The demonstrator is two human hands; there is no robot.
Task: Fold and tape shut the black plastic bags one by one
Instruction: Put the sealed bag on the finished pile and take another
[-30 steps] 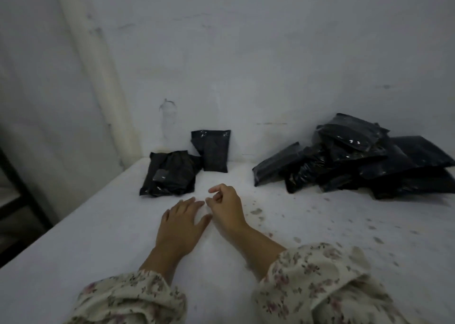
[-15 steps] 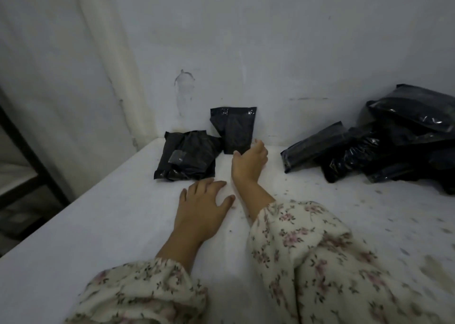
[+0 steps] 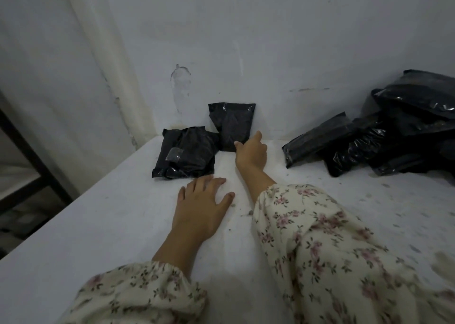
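Far left: a dark frame (image 3: 29,166) stands beside the white table (image 3: 98,225), below the table's level. The white wall (image 3: 270,40) behind carries a scuffed mark (image 3: 181,87).

Left-centre: one folded black bag (image 3: 187,151) lies flat on the table near the wall, with a small clear tape patch (image 3: 173,154) on its upper face. Just behind it and to its right, a second black bag (image 3: 232,125) stands upright, leaning against the wall, its lower left edge touching or overlapping the flat bag.

Left hand (image 3: 202,200): palm down on the table just in front of the flat bag, fingers straight and spread, thumb out to the right. It holds nothing. A floral sleeve (image 3: 138,294) covers the forearm.

Right hand (image 3: 251,151): stretched forward to the lower right corner of the upright bag. Thumb and forefinger are apart; the thumb tip lies over the bag's front face and the forefinger points up along its right edge. Nothing is pinched or gripped; actual contact with the bag cannot be confirmed. The right sleeve (image 3: 332,250), same floral cloth, fills the lower right.

Centre: dark specks (image 3: 246,213) lie scattered on the table between the two arms and onward to the right.

Right: a loose pile of black bags (image 3: 384,136) lies heaped against the wall, well apart from both hands, glossy and creased, overlapping one another.
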